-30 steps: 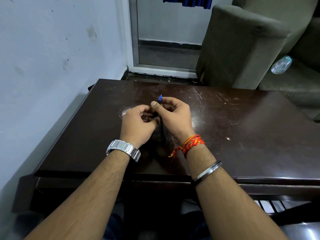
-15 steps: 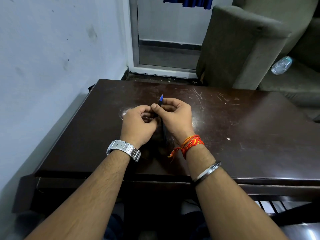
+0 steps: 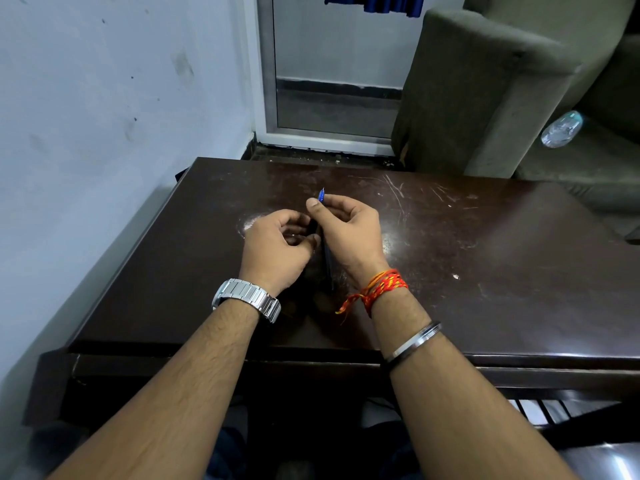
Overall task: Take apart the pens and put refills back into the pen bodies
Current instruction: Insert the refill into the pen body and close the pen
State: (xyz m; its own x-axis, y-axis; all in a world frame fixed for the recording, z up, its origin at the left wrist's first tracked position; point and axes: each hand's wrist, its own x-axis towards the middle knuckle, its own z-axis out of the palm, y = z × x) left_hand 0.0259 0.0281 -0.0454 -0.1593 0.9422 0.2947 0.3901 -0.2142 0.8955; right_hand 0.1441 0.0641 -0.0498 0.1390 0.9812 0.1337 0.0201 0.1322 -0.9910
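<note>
My right hand (image 3: 348, 233) pinches a dark pen (image 3: 327, 261) between thumb and fingers; its blue tip (image 3: 321, 195) sticks up past the thumb and the body runs down toward my wrist. My left hand (image 3: 277, 247) is curled beside it, fingers closed against the pen's left side. Whether it holds a small pen part is hidden by the fingers. Both hands hover just above the dark brown table (image 3: 485, 271) near its middle.
A pale wall runs along the left of the table. A grey-green armchair (image 3: 478, 91) stands behind the far right edge, with a clear plastic bottle (image 3: 561, 129) on its seat. A door frame (image 3: 270, 81) lies straight ahead.
Both hands stay together at the same spot. The fingers shift slightly around the pen; the blue tip remains pointing up.
</note>
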